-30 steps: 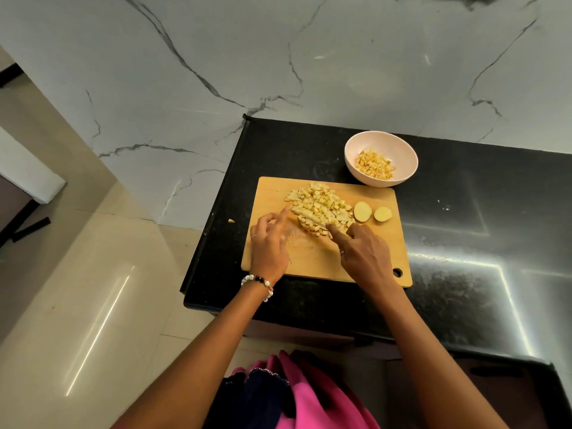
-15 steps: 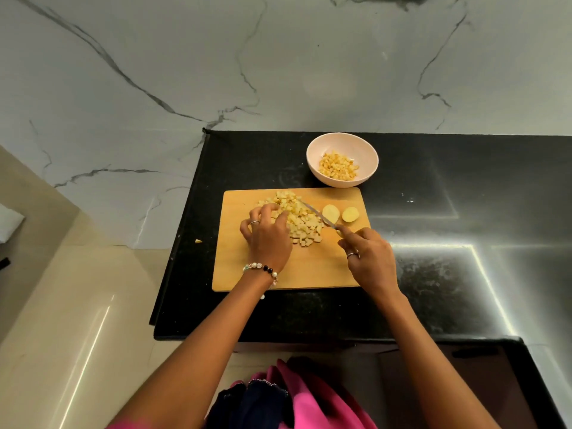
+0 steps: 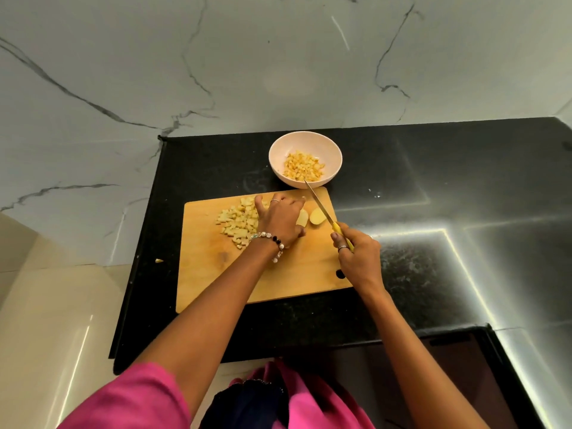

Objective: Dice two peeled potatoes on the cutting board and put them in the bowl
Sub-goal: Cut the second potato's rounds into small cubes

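Fingers of the left hand (image 3: 280, 219) are spread and loosely bent over the wooden cutting board (image 3: 216, 274), with the fingertips toward the board's far edge; whether they press on anything beneath them cannot be told. Under and to the left of this hand lies the heap of diced potato (image 3: 236, 222), pale cubes scattered across the far left part of the board. Just to the right of the hand lie two potato slices (image 3: 318, 217), one partly hidden by the hand, the other in plain sight with the blade crossing above it. Fingers of the right hand (image 3: 356, 257) are curled round the yellow handle of a knife (image 3: 320, 207), index finger extended along the top of the handle; the narrow blade points away from the person, its tip reaching the near rim of the bowl (image 3: 278, 150). That bowl, pale and round, stands on the black countertop (image 3: 433, 181) just beyond the board's far right corner and contains a portion of yellow potato cubes (image 3: 305, 166). One stray potato piece (image 3: 158, 260) lies on the countertop near its left edge, apart from the board. A beaded bracelet (image 3: 272, 239) encircles the left wrist, and pink clothing (image 3: 139, 400) fills the lower edge of the view.
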`<state>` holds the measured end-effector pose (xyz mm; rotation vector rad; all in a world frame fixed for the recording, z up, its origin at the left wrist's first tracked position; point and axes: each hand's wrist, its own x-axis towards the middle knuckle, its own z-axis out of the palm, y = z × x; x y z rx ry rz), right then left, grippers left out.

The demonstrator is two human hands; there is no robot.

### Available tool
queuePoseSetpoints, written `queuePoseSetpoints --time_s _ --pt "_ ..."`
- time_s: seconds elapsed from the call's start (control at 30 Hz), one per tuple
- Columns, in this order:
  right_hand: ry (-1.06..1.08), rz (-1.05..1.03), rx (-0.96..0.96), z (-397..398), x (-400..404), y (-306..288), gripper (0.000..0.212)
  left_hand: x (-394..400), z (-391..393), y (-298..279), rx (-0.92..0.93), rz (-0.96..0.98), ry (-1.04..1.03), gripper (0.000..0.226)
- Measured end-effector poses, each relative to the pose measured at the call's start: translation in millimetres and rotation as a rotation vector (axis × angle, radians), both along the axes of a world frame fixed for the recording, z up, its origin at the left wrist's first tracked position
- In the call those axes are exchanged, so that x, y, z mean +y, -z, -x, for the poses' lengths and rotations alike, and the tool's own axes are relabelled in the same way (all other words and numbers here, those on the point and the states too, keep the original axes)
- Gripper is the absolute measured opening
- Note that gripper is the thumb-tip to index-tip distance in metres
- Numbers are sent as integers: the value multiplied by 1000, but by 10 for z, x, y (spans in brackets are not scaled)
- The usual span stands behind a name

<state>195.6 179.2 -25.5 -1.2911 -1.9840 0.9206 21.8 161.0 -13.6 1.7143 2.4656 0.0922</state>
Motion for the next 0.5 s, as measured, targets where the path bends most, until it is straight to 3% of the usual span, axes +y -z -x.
queuePoseSetpoints --time_s 0.13,0.33,0.5 --pt "-6 19 11 46 -20 -10 31 -58 44 22 54 -98 30 65" --pt "-39 42 30 121 -118 -35 18 -453 44 72 -86 -345 -128 59" --pt "-76 179 108 174 -347 -39 19 -1005 16 112 -225 -455 -252 70"
